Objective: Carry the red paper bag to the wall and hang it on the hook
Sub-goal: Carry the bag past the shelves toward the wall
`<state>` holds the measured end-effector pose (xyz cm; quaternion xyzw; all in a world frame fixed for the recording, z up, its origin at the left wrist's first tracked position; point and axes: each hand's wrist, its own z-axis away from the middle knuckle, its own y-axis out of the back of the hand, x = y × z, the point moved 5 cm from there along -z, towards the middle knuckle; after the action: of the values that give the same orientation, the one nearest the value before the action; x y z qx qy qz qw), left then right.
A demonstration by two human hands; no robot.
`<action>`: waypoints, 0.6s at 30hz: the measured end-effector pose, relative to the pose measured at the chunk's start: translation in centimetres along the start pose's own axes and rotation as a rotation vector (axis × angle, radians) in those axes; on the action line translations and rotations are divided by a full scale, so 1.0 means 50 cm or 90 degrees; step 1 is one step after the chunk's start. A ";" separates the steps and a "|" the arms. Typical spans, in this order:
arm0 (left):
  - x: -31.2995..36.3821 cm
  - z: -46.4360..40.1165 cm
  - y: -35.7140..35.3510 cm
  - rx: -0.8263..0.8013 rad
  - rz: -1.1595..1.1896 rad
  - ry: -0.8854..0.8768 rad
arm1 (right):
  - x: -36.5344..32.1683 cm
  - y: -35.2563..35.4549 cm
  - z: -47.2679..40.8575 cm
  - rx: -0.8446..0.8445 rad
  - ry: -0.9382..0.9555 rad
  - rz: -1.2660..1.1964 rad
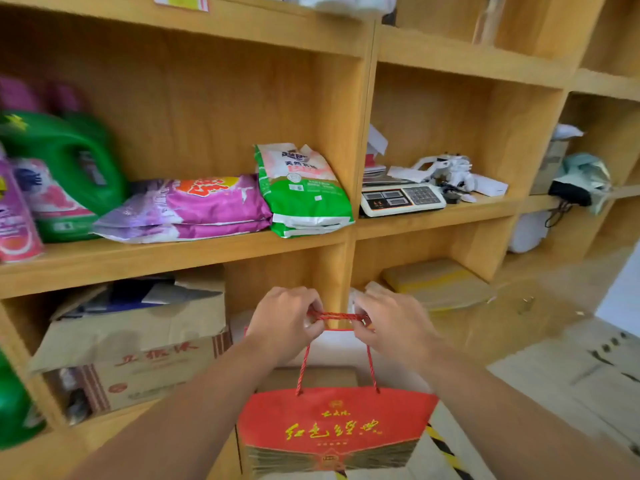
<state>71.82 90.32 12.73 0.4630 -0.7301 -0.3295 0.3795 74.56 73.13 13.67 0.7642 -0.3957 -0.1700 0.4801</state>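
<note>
The red paper bag [332,427] with gold characters hangs low in the middle of the view, in front of the wooden shelf unit. Its twisted red rope handles [337,317] are stretched level between my two hands. My left hand [284,320] pinches the handles' left end. My right hand [391,323] pinches the right end. Both hands are held close to the upright divider of the shelves. No hook shows in this view.
Wooden shelves [349,233] fill the view. Green detergent jugs [65,171], purple and green bags [301,192], a white scale [401,199] and a cardboard box [135,344] sit on them. Tiled floor [571,375] lies to the right, with yellow-black tape [443,448].
</note>
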 end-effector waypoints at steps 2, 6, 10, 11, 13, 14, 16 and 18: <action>-0.036 -0.059 -0.050 -0.007 0.033 -0.023 | 0.029 -0.031 -0.033 -0.005 -0.017 0.020; -0.090 -0.159 -0.153 -0.041 0.118 -0.060 | 0.087 -0.097 -0.071 0.002 -0.095 0.035; -0.103 -0.241 -0.226 -0.099 0.167 -0.133 | 0.144 -0.155 -0.078 -0.041 -0.207 0.072; -0.098 -0.261 -0.237 -0.111 0.173 -0.157 | 0.156 -0.159 -0.076 -0.048 -0.235 0.065; -0.077 -0.301 -0.253 -0.126 0.195 -0.204 | 0.177 -0.154 -0.070 -0.060 -0.282 0.059; -0.061 -0.319 -0.260 -0.131 0.208 -0.227 | 0.188 -0.147 -0.064 -0.066 -0.302 0.068; -0.020 -0.349 -0.269 -0.143 0.228 -0.282 | 0.209 -0.126 -0.045 -0.077 -0.342 0.091; 0.026 -0.372 -0.277 -0.145 0.243 -0.335 | 0.228 -0.100 -0.022 -0.086 -0.383 0.109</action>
<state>93.35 81.81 10.75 0.1716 -0.8349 -0.4403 0.2821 84.64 66.16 11.22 0.6097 -0.5707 -0.3735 0.4037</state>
